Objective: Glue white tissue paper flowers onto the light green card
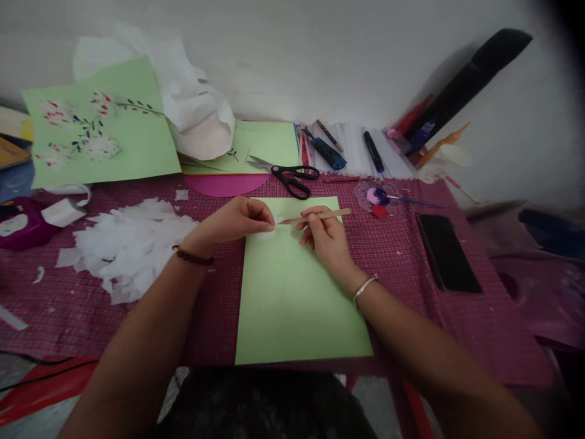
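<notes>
A sheet of light green paper point(301, 292) lies flat in front of me. Over its upper left edge, my left hand point(249, 216) pinches a small white piece of tissue paper point(266, 235) between thumb and fingertips. My right hand point(323, 235) grips a flat wooden stick point(336, 214) like a pen, over the sheet's upper right part. The stick's narrow tip points left and comes close to the white piece; whether they touch I cannot tell. To the left of my left hand spreads a loose heap of white tissue pieces point(132, 244).
Black-handled scissors point(290, 177) lie just beyond the sheet. A green card with painted flowers point(103, 134) leans at the back left, near a purple tape dispenser point(27, 225). On the right are a phone point(448, 253) and a paint palette with a brush point(379, 196). A wall rises behind.
</notes>
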Demonstrator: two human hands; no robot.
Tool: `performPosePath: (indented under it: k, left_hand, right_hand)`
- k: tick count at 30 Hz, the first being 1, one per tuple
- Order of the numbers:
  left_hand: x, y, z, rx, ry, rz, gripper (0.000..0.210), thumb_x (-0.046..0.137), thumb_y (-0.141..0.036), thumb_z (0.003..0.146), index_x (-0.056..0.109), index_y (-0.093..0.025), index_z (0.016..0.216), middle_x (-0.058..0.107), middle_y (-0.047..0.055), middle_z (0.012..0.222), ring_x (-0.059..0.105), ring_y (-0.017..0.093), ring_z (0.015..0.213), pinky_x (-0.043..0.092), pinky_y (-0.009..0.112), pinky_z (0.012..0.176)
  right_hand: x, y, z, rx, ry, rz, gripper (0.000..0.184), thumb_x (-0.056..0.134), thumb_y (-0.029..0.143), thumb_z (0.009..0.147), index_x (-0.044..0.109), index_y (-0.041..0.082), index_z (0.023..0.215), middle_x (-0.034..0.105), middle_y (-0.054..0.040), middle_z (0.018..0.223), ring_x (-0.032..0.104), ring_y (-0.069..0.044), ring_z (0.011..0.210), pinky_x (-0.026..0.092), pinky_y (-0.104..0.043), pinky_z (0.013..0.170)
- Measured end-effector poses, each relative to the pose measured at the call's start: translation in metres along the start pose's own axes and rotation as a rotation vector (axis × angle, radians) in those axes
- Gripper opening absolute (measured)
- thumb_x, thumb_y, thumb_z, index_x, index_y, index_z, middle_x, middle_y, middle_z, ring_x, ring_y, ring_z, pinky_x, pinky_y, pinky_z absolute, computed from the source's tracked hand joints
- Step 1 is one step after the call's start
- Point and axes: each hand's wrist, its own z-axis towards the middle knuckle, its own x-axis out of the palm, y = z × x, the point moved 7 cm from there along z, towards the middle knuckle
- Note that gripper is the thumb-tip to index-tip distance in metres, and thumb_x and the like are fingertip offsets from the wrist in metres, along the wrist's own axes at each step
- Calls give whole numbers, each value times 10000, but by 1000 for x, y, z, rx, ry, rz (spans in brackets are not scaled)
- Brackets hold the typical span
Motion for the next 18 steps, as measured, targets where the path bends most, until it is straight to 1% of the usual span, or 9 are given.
performPosePath:
  k: [2,5,7,10,13,15,18]
  left_hand:
    - [5,-1,4,6,-43,-2,158,693,-303,696,676,-149,727,642,5,659,530,99,595,407,236,578]
    - [3,3,6,-16,-101,21,155,690,-309,701,687,-156,728,653,14,674,532,105,605,405,237,572]
    - [-1,6,4,-38,-86,7,156,695,-313,704,687,-163,746,650,15,679,532,108,604,403,238,563]
    - [-11,10,-3,-74,-26,-20,160,698,-310,711,681,-176,797,638,13,687,522,107,583,405,239,542]
    - [-22,11,-8,-71,2,-37,156,699,-287,707,663,-182,816,634,7,703,522,103,586,430,238,558]
    - [-25,11,-8,-54,-4,-50,153,704,-271,702,647,-180,811,625,-2,698,520,98,597,437,232,579]
    - [-23,10,-7,-43,-38,-79,164,717,-241,696,627,-173,817,618,-9,716,530,96,635,432,229,613]
  right_hand:
    - [-1,0,0,-6,-5,-2,207,499,402,943,553,203,934,619,28,744,542,-50,471,388,-196,431]
    - [-1,-1,1,-1,-12,7,194,496,393,944,553,208,931,619,27,743,540,-52,468,387,-199,427]
    - [-1,-2,1,1,-11,19,189,497,389,943,554,209,930,617,27,742,540,-53,468,386,-201,423]
    - [-1,-2,1,9,-9,30,193,495,399,942,551,215,931,615,29,742,538,-53,470,385,-201,419]
    - [-2,-3,1,36,-10,31,195,493,409,940,541,221,932,616,33,735,533,-53,473,387,-200,421]
    - [-2,-3,1,49,-12,38,195,494,411,938,537,221,934,616,32,734,536,-55,477,388,-201,421]
    - [-2,-3,1,50,-13,41,195,495,407,937,541,217,934,617,29,738,538,-56,478,390,-204,425]
